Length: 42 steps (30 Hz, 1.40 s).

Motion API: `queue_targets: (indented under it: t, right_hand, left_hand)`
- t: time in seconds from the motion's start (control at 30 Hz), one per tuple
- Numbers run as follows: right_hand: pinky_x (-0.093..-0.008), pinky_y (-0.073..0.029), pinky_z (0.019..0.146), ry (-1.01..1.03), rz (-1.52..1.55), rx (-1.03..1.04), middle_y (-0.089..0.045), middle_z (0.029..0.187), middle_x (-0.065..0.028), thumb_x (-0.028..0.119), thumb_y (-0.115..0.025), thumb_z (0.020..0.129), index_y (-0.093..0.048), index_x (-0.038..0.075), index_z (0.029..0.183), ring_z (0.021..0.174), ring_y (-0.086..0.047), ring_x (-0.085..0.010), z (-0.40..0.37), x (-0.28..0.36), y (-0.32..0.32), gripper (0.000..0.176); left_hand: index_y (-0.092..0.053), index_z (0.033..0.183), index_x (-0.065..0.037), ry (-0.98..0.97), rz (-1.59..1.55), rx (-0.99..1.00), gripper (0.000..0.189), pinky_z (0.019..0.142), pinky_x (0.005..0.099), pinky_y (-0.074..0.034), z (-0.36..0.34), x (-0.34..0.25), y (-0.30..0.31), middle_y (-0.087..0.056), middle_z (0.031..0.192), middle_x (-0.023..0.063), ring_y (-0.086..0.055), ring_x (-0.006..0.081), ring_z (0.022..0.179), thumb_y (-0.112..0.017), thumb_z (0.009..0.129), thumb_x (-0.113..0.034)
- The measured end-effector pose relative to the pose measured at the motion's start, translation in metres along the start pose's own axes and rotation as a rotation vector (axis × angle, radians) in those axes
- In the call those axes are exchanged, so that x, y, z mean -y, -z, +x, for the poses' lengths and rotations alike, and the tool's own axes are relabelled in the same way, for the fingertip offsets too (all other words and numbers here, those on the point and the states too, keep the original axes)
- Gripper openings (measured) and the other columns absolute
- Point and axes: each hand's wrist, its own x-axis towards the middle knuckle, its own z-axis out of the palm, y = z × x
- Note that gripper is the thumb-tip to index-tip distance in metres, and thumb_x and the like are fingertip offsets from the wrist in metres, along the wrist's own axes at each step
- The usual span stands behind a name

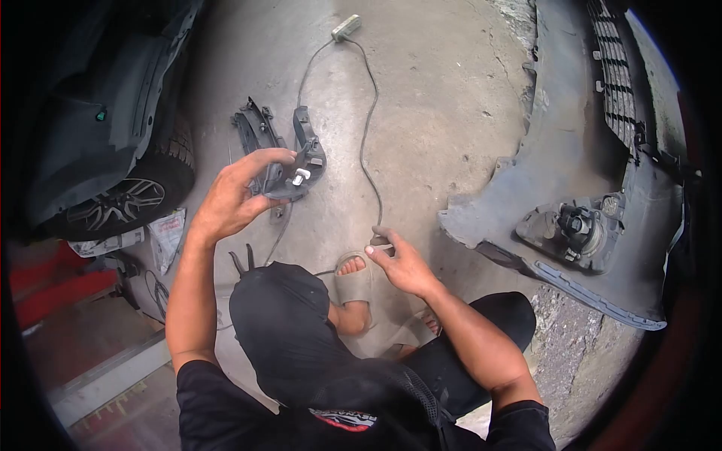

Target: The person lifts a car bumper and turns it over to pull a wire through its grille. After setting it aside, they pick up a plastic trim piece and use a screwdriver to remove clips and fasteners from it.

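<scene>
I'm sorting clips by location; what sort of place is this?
Probably a car repair area: a car wheel, what looks like a detached bumper, and a dark plastic part in the left hand.

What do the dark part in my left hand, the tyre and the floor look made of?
Dark part: probably moulded plastic, satin, going by its thin, shaped walls. Tyre: almost certainly rubber, matte black, with moulded tread. Floor: likely bare concrete, dull grey, cracked and pitted.

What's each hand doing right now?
Left hand: closed on a dark plastic car trim piece.
Right hand: half-curled; can't tell whether it grips the cable.
</scene>
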Motion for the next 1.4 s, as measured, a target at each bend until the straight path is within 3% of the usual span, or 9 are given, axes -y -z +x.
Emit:
queue_targets:
  t: [0.2,0.3,0.43,0.67,0.8,0.9,1.0,1.3,1.4]
  right_hand:
    - [-0.042,-0.043,0.104,0.382,-0.296,-0.453,-0.044,0.139,-0.022,0.039,-0.077,0.08,-0.038,0.006,0.145,0.127,-0.049,-0.0333,-0.018,0.014,-0.005,0.083]
    - [-0.0458,-0.04,0.107,0.43,-0.204,-0.318,-0.047,0.136,-0.0223,0.036,-0.075,0.081,-0.039,0.005,0.143,0.128,-0.047,-0.0379,-0.032,0.028,0.001,0.078]
    - [-0.0392,-0.047,0.097,0.38,-0.064,-0.308,-0.059,0.117,-0.0171,0.026,-0.082,0.075,-0.048,0.004,0.135,0.113,-0.058,-0.0314,-0.039,0.03,0.003,0.072]
    - [-0.0434,-0.048,0.085,0.311,-0.103,-0.444,-0.053,0.108,-0.0146,0.007,-0.078,0.073,-0.05,0.005,0.119,0.1,-0.059,-0.0339,-0.051,0.02,0.003,0.054]
    - [-0.043,-0.048,0.085,0.284,-0.122,-0.445,-0.053,0.111,-0.0148,0.003,-0.076,0.072,-0.048,0.004,0.121,0.1,-0.059,-0.0332,-0.052,0.015,-0.001,0.057]
    - [-0.0425,-0.048,0.086,0.215,-0.035,-0.405,-0.053,0.114,-0.0152,0.003,-0.076,0.072,-0.047,0.004,0.123,0.103,-0.059,-0.033,-0.057,0.015,-0.002,0.059]
    - [-0.0416,-0.048,0.089,0.203,-0.101,-0.43,-0.053,0.116,-0.0159,0.002,-0.075,0.073,-0.046,0.004,0.126,0.106,-0.059,-0.0333,-0.064,0.009,-0.006,0.06]
    - [-0.0429,-0.047,0.093,0.158,-0.175,-0.567,-0.058,0.115,-0.0177,0.001,-0.071,0.075,-0.047,0.004,0.127,0.109,-0.059,-0.035,-0.118,-0.01,0.002,0.057]
    - [-0.0429,-0.05,0.088,0.003,-0.258,-0.615,-0.058,0.111,-0.0197,0.001,-0.07,0.075,-0.049,0.003,0.124,0.103,-0.062,-0.0375,-0.151,-0.012,0.007,0.053]
  left_hand:
    - [-0.061,0.111,0.003,-0.063,-0.552,-0.011,0.057,0.093,0.0347,-0.049,-0.004,-0.045,0.017,-0.068,0.109,0.0154,-0.065,0.0225,0.101,-0.081,0.062,-0.018]
    - [-0.058,0.103,0.001,-0.029,-0.6,0.08,0.055,0.096,0.0488,-0.05,0.013,-0.046,0.005,-0.066,0.102,0.0195,-0.066,0.0343,0.102,-0.085,0.065,-0.03]
    - [-0.06,0.095,0.002,-0.214,-1.048,0.264,0.046,0.096,0.0526,-0.049,0.032,-0.039,-0.016,-0.067,0.094,0.0208,-0.067,0.0371,0.1,-0.086,0.061,-0.015]
    - [-0.062,0.105,0.007,-0.65,-1.071,0.75,0.07,0.104,0.055,-0.043,0.056,-0.041,-0.038,-0.064,0.111,0.0278,-0.062,0.0401,0.111,-0.096,0.056,-0.029]
    - [-0.062,0.105,0.006,-0.673,-1.124,0.812,0.069,0.102,0.053,-0.045,0.056,-0.043,-0.046,-0.064,0.111,0.0287,-0.063,0.0419,0.11,-0.096,0.057,-0.03]
    - [-0.061,0.112,0.008,-0.31,-1.233,0.641,0.072,0.097,0.0453,-0.049,0.042,-0.049,-0.047,-0.065,0.112,0.0263,-0.064,0.0383,0.11,-0.095,0.059,-0.028]
    - [-0.055,0.129,0.008,-0.794,-0.728,0.908,0.083,0.085,0.0355,-0.053,0.067,-0.058,-0.043,-0.066,0.115,0.0201,-0.067,0.0279,0.103,-0.091,0.063,-0.026]
    - [-0.056,0.122,0.017,-0.718,-0.833,1.419,0.071,0.091,0.0427,-0.052,0.071,-0.105,-0.069,-0.063,0.114,0.0296,-0.064,0.0404,0.106,-0.084,0.076,-0.03]
    - [-0.06,0.118,0.011,-0.699,-0.747,1.463,0.053,0.088,0.0374,-0.053,0.068,-0.122,-0.087,-0.068,0.109,0.0232,-0.068,0.0326,0.1,-0.08,0.08,-0.019]
